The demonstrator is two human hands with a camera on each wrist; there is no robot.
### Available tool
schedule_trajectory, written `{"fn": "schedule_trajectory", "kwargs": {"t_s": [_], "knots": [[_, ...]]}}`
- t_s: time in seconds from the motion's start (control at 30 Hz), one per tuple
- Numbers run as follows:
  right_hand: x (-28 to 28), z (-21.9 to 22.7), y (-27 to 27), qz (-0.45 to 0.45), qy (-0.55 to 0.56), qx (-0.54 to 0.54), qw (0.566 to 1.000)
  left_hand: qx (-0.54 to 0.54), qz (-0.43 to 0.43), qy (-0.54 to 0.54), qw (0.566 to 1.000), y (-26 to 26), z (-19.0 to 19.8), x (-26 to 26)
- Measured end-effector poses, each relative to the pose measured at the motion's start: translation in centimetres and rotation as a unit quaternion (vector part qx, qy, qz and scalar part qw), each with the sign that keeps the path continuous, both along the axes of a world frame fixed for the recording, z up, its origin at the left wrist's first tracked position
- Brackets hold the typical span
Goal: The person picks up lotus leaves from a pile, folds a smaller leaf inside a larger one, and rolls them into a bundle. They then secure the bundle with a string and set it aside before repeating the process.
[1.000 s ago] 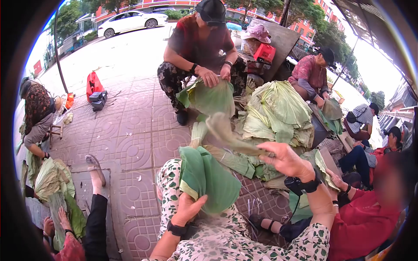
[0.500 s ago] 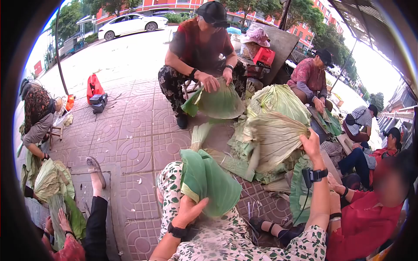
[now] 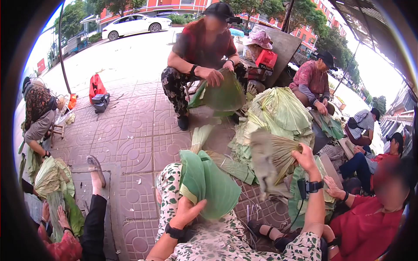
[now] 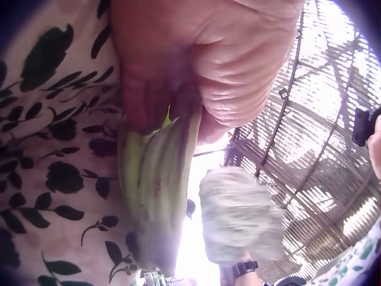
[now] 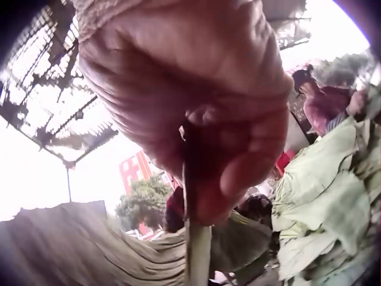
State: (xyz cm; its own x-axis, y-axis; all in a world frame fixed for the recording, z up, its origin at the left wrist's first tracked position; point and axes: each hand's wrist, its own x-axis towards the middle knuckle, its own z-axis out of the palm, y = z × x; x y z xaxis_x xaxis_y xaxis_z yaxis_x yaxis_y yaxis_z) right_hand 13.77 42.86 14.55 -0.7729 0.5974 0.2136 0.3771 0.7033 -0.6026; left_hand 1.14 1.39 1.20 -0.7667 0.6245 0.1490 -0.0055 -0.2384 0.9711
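A white car (image 3: 137, 26) stands before a red building (image 3: 167, 5). On the paving (image 3: 130, 113), a red bag (image 3: 96, 85) stands beside a dark case (image 3: 100, 103); a pink hat (image 3: 260, 38) sits just above a lettered bag (image 3: 266, 59).

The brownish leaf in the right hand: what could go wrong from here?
The brownish leaf, gripped by the right hand at its gathered end, might slip or tear. It looks close to the leaf pile in the head view, and could catch there.

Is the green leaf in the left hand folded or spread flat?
Folded: the green leaf overlaps itself in the head view, and its pleats gather in the left hand.
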Motion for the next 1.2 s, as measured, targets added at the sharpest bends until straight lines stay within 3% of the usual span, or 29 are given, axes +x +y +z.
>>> {"fn": "schedule_trajectory", "kwargs": {"t_s": [0.07, 0.1, 0.13, 0.17, 0.2, 0.23, 0.27, 0.33, 0.4, 0.43, 0.47, 0.5, 0.53, 0.57, 0.63, 0.67, 0.7, 0.73, 0.77, 0.8, 0.83, 0.9, 0.97, 1.03, 1.07, 1.17, 1.2], "knots": [[-0.6, -0.1, -1.4, -0.004, -0.004, 0.263, 0.965, 0.006, -0.007, -0.007, 1.000, 0.0, 0.0, 0.0], [-0.7, 0.2, -2.1, -0.001, -0.004, 0.263, 0.965, 0.011, -0.006, -0.011, 1.000, 0.0, -0.3, 0.0], [-0.8, 2.0, -4.0, -0.010, 0.026, 0.085, 0.996, 0.018, -0.005, -0.014, 1.000, 0.1, -0.4, 0.0], [-0.9, 3.2, -5.0, -0.019, 0.054, -0.097, 0.994, 0.019, -0.001, -0.014, 1.000, 0.1, -0.4, -0.1], [-0.8, 3.3, -4.9, -0.016, 0.053, -0.097, 0.994, 0.008, 0.000, -0.006, 1.000, 0.1, -0.5, -0.1], [-0.4, 3.6, -4.9, 0.078, 0.222, -0.210, 0.949, -0.003, -0.001, 0.001, 1.000, 0.1, -0.5, -0.1], [0.0, 3.9, -5.1, 0.167, 0.379, -0.310, 0.856, -0.004, -0.002, 0.000, 1.000, 0.2, -0.5, -0.2], [0.5, 4.8, -5.0, 0.221, 0.442, -0.483, 0.723, -0.007, -0.008, -0.002, 1.000, 0.1, -0.3, -0.1], [0.5, 0.9, -0.7, 0.191, 0.440, -0.496, 0.724, 0.002, -0.003, -0.005, 1.000, 0.2, 0.3, 0.1], [0.0, 0.4, -1.2, 0.148, 0.299, -0.202, 0.921, 0.014, 0.009, -0.006, 1.000, 0.3, 0.5, 0.2], [-0.8, 0.2, -1.8, 0.093, 0.117, 0.123, 0.981, 0.015, 0.021, -0.008, 1.000, 0.3, 0.5, 0.3], [-2.1, 0.5, -2.2, -0.051, 0.038, -0.146, 0.987, 0.004, 0.008, 0.007, 1.000, 0.2, 0.1, 0.2], [-2.2, -1.1, -2.6, -0.028, 0.067, 0.163, 0.984, -0.006, 0.005, 0.023, 1.000, 0.0, -0.3, -0.1], [-2.2, -2.0, -1.3, -0.013, 0.031, 0.168, 0.985, -0.050, 0.010, 0.050, 0.997, 0.0, -1.7, -0.4], [-2.6, -1.9, -1.9, -0.030, 0.070, 0.143, 0.987, -0.049, 0.040, 0.094, 0.994, 0.2, -2.1, -0.4], [-2.5, -3.1, 0.2, 0.006, 0.122, 0.061, 0.991, -0.059, 0.026, 0.123, 0.990, -0.4, -0.5, -0.4], [-2.6, -2.5, -0.4, 0.032, 0.202, -0.094, 0.974, -0.057, -0.012, 0.065, 0.996, -0.5, -0.9, -0.4], [-2.6, 0.2, -5.7, 0.120, 0.354, -0.257, 0.891, -0.025, -0.003, 0.083, 0.996, -0.5, -0.5, -0.3], [-1.7, -2.0, -0.8, 0.087, 0.382, -0.326, 0.860, -0.046, 0.007, 0.102, 0.994, -0.5, -0.5, -0.4], [-1.4, -2.3, 0.8, 0.188, 0.433, -0.460, 0.752, -0.066, 0.011, 0.119, 0.991, -0.5, -0.8, -0.4], [-2.5, -3.5, 1.4, 0.207, 0.418, -0.473, 0.748, -0.063, 0.020, 0.130, 0.989, -0.4, -1.2, -0.4], [-3.6, -5.6, 2.4, 0.109, 0.275, -0.325, 0.898, -0.081, 0.009, 0.124, 0.989, -0.5, -1.0, -0.3], [-4.6, -7.1, 3.1, 0.002, 0.126, -0.137, 0.983, -0.080, 0.014, 0.132, 0.988, -0.6, -0.8, -0.3], [-6.1, -7.5, 3.5, -0.108, -0.021, 0.072, 0.991, -0.042, 0.007, 0.159, 0.986, -0.6, -0.8, -0.4], [-5.5, -0.4, -8.2, -0.069, -0.013, -0.002, 0.998, -0.042, 0.016, 0.159, 0.986, -0.6, -0.9, -0.4], [-6.4, -3.7, -3.5, -0.071, -0.025, 0.027, 0.997, -0.072, 0.016, 0.160, 0.984, -0.4, -1.1, -0.5], [-6.4, -4.8, -1.4, -0.066, 0.025, -0.040, 0.997, -0.078, 0.012, 0.151, 0.985, -0.3, -1.0, -0.4]]}}
